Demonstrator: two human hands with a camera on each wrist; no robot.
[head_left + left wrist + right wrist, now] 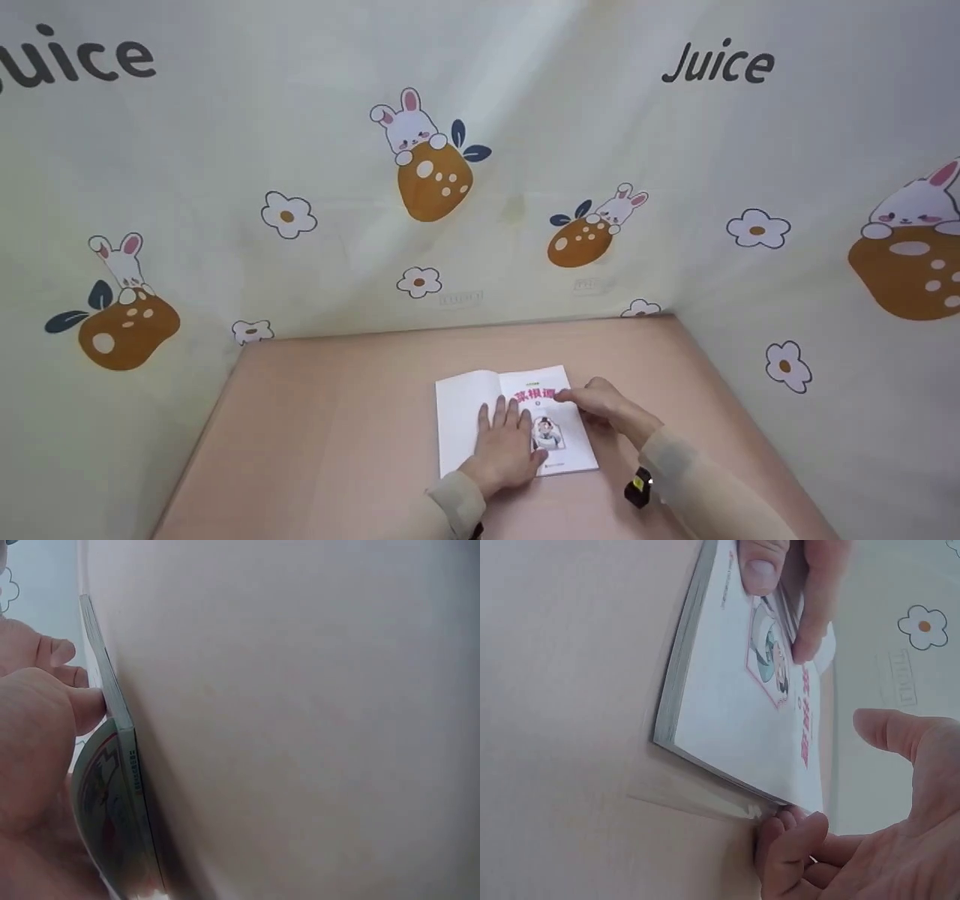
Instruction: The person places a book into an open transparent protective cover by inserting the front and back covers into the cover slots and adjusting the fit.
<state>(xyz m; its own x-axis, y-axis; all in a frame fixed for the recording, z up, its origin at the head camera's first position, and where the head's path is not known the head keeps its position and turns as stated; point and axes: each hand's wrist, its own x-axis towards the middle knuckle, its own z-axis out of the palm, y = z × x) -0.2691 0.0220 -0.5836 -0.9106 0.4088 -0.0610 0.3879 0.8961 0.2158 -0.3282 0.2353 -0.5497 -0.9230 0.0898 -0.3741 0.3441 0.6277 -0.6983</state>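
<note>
A book (465,397) lies opened on the table, its left side blank white and its right page printed with pink-red characters and a small cartoon figure. My left hand (504,450) rests flat across the fold, fingers spread and thumb on the right page. In the left wrist view, the book's lower edge and a curved, coloured cover (109,810) show below that thumb. My right hand (604,405) is at the right edge of the book. From the right wrist, its thumb (885,727) stands apart from the page while bent fingers (799,844) touch the edge.
A pinkish tabletop (337,420) extends around the book. Pale curtain-like walls (300,150) with rabbits, orange fruit and flowers rise at the back and both sides. A black device (638,487) is on the right wrist.
</note>
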